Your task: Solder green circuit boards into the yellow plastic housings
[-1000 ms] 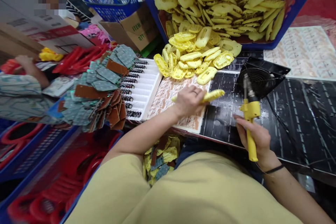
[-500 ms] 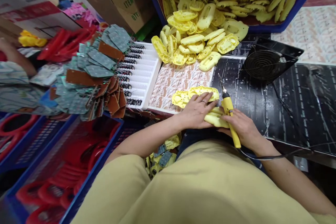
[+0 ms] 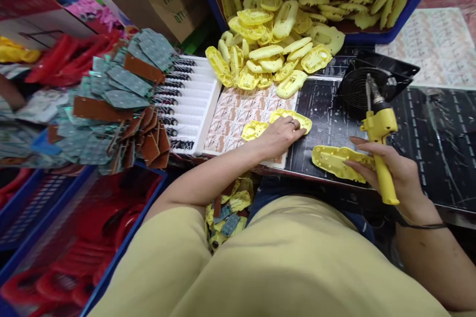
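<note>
My left hand (image 3: pixel 283 134) is closed over the near edge of a yellow plastic shell (image 3: pixel 304 122) lying on the bench, its fingers curled on it. Just left of that shell lies a smaller yellow shell piece (image 3: pixel 253 130). In my right hand (image 3: pixel 404 171) is a yellow soldering gun (image 3: pixel 380 124), its metal tip pointing up and away. The thumb and a finger of the same hand also pinch the right end of a longer yellow shell (image 3: pixel 330 159), hollow side up, by the bench's front edge.
A pile of yellow shells (image 3: pixel 267 52) spills before a full blue crate (image 3: pixel 390 35). Behind the soldering gun stands a black fan (image 3: pixel 359 91). At left, grey-green circuit boards (image 3: pixel 126 81) with wires rest on a white foam tray (image 3: pixel 211 94). Red parts fill a blue crate (image 3: pixel 143 208) below.
My right hand has moved right, away from the left hand, with the soldering gun and a long shell, which now shows its hollow side. My left hand's fingers have curled in.
</note>
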Available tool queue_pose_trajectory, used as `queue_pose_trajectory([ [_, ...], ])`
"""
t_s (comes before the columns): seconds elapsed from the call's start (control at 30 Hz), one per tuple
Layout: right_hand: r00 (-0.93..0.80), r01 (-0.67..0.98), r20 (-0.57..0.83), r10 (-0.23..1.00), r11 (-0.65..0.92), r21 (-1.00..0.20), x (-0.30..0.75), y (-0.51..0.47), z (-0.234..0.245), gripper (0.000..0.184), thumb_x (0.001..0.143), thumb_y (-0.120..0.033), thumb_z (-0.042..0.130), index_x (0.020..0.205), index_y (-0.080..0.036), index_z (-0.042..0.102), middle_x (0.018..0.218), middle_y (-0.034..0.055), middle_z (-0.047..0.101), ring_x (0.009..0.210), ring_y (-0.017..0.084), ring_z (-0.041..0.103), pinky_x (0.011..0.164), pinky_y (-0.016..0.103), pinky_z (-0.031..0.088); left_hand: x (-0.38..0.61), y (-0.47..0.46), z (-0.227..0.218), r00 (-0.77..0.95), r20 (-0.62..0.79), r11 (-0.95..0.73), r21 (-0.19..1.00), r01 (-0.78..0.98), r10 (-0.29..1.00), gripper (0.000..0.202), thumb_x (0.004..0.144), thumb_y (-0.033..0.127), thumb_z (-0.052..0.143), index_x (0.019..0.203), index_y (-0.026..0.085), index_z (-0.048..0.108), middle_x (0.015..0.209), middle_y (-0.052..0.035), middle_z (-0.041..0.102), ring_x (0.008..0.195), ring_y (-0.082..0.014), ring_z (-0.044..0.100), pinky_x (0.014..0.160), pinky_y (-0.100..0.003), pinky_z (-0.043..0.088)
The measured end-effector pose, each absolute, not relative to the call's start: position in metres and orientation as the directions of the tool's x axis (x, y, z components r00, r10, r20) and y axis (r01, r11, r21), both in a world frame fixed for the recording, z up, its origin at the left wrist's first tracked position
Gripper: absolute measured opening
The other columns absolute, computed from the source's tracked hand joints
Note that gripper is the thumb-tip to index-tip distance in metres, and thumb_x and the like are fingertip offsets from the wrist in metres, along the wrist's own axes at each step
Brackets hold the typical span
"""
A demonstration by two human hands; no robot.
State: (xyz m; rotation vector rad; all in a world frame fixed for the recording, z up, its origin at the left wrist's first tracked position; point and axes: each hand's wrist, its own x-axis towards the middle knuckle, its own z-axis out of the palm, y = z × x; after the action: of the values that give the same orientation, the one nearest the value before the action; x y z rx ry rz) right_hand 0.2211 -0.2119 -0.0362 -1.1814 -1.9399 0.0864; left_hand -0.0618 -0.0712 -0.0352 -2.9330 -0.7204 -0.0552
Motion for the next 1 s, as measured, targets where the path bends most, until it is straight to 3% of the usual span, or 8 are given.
queue_pose_trajectory([
  [0.13,-0.276,0.661,0.561,0.781,0.578,-0.479,0.231,-0.202,-0.035,0.033,0.101,-0.037,0.078,0.130,-0.026,0.069,0.135,0.0078,0.079,0.107,0.026,0.082,0.087,0.036,0.071,-0.057,-0.052,-0.029,0.957,0.001,-0.957,-0.032,0.289,0.289,0.029,0.102,0.004,0.058,0.106,0.020,0.083,0.104,-0.0111,0.078,0.103,-0.0243,0.068,0.090,-0.035,0.051],
  [0.27,-0.184,0.822,0.647,0.740,0.477,-0.311,0.231,-0.190,-0.046,0.030,0.105,-0.037,0.071,0.131,-0.023,0.068,0.129,0.0096,0.080,0.103,0.024,0.081,0.088,0.037,0.068,-0.065,-0.046,-0.029,0.953,-0.013,-0.952,0.049,0.304,0.303,0.026,0.094,0.001,0.064,0.090,0.019,0.083,0.105,-0.0108,0.079,0.104,-0.0253,0.070,0.094,-0.037,0.053],
  [0.43,-0.266,0.921,0.670,0.693,0.387,-0.035,0.212,-0.199,-0.061,0.024,0.104,-0.041,0.071,0.118,-0.022,0.071,0.098,0.0067,0.081,0.092,0.024,0.077,0.088,0.035,0.062,-0.091,-0.072,-0.033,0.862,0.137,-0.873,0.105,0.477,0.488,0.031,0.098,0.009,0.060,0.113,0.021,0.084,0.121,-0.0115,0.081,0.114,-0.0260,0.073,0.103,-0.041,0.056],
  [0.53,-0.317,0.898,0.641,0.700,0.438,-0.034,0.209,-0.202,-0.067,0.024,0.105,-0.041,0.069,0.119,-0.022,0.071,0.099,0.0075,0.081,0.103,0.026,0.077,0.089,0.034,0.062,-0.110,-0.096,-0.025,0.665,0.199,-0.678,-0.003,0.735,0.720,0.035,0.106,0.026,0.056,0.130,0.018,0.081,0.137,-0.0180,0.076,0.129,-0.0339,0.069,0.107,-0.051,0.057],
  [0.63,-0.387,0.819,0.615,0.687,0.563,-0.114,0.216,-0.195,-0.069,0.031,0.104,-0.041,0.070,0.129,-0.022,0.067,0.107,0.0085,0.082,0.111,0.027,0.077,0.091,0.036,0.064,-0.122,-0.112,-0.011,0.509,-0.003,-0.503,-0.148,0.851,0.861,0.049,0.106,0.047,0.061,0.143,0.017,0.075,0.149,-0.0223,0.070,0.132,-0.0426,0.068,0.100,-0.057,0.060],
  [0.73,-0.433,0.741,0.597,0.675,0.644,-0.190,0.224,-0.185,-0.070,0.036,0.104,-0.038,0.071,0.136,-0.023,0.064,0.120,0.0093,0.081,0.113,0.027,0.078,0.102,0.042,0.063,-0.124,-0.114,0.004,0.484,-0.237,-0.532,-0.216,0.819,0.842,0.058,0.108,0.049,0.056,0.154,0.016,0.065,0.156,-0.0230,0.064,0.135,-0.0414,0.068,0.105,-0.054,0.059],
  [0.83,-0.410,0.731,0.610,0.678,0.644,-0.225,0.223,-0.182,-0.073,0.038,0.103,-0.036,0.072,0.138,-0.024,0.063,0.124,0.0092,0.080,0.110,0.027,0.079,0.110,0.047,0.061,-0.122,-0.103,0.014,0.541,-0.369,-0.628,-0.175,0.758,0.756,0.060,0.109,0.042,0.052,0.160,0.011,0.058,0.161,-0.0234,0.060,0.147,-0.0367,0.062,0.122,-0.047,0.050],
  [1.0,-0.371,0.757,0.628,0.684,0.614,-0.222,0.215,-0.187,-0.076,0.035,0.104,-0.037,0.069,0.137,-0.024,0.065,0.118,0.0100,0.081,0.105,0.027,0.080,0.100,0.044,0.065,-0.121,-0.062,0.016,0.603,-0.487,-0.690,0.001,0.724,0.632,0.069,0.104,0.025,0.051,0.170,0.008,0.043,0.183,-0.0198,0.026,0.172,-0.0340,0.024,0.140,-0.046,0.025],
])
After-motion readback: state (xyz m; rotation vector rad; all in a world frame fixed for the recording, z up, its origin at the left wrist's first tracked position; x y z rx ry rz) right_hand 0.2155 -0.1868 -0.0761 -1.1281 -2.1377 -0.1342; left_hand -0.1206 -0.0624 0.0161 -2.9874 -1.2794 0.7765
